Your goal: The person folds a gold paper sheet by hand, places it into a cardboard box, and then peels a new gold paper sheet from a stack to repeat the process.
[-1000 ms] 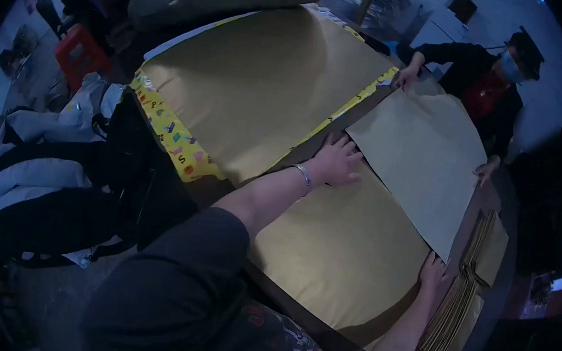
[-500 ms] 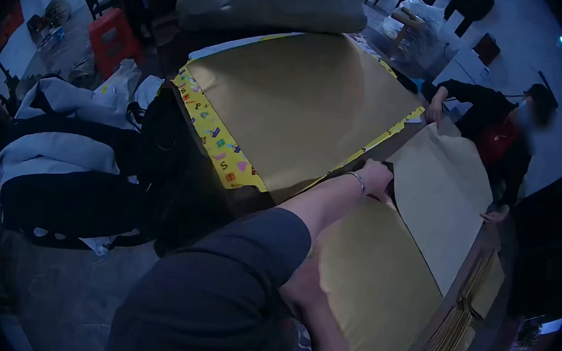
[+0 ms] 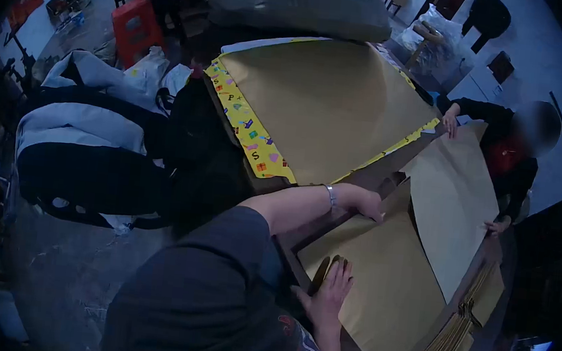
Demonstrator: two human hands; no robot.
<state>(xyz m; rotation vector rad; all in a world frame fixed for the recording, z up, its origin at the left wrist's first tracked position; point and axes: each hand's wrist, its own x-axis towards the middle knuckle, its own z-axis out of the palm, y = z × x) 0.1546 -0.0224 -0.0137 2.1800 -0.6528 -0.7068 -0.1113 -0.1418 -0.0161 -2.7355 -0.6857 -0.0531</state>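
A large brown paper sheet (image 3: 399,282) lies in front of me, its far part slightly raised. My left hand (image 3: 367,204), with a bracelet at the wrist, is curled closed at the sheet's far left part. Nearer to me, my right hand (image 3: 330,292) rests over the sheet's left edge, thumb apart from the fingers. A narrow dark brown piece (image 3: 319,274) shows between its thumb and fingers; its kind is unclear. A second, paler sheet (image 3: 450,212) overlaps the right side of the first. Another person's hands (image 3: 450,123) hold that paler sheet at its far and right edges.
A big brown sheet on yellow printed paper (image 3: 254,142) covers the table beyond my left arm. Folded brown paper stacks (image 3: 444,347) lie at the right edge. A bulky grey bundle (image 3: 301,5) sits behind. Dark and white cloth (image 3: 88,137) and a red stool (image 3: 136,29) stand left.
My left hand has drawn back toward me from the sheet's far end. My right hand, mostly hidden behind the left arm before, now shows on the left edge. The view has shifted slightly.
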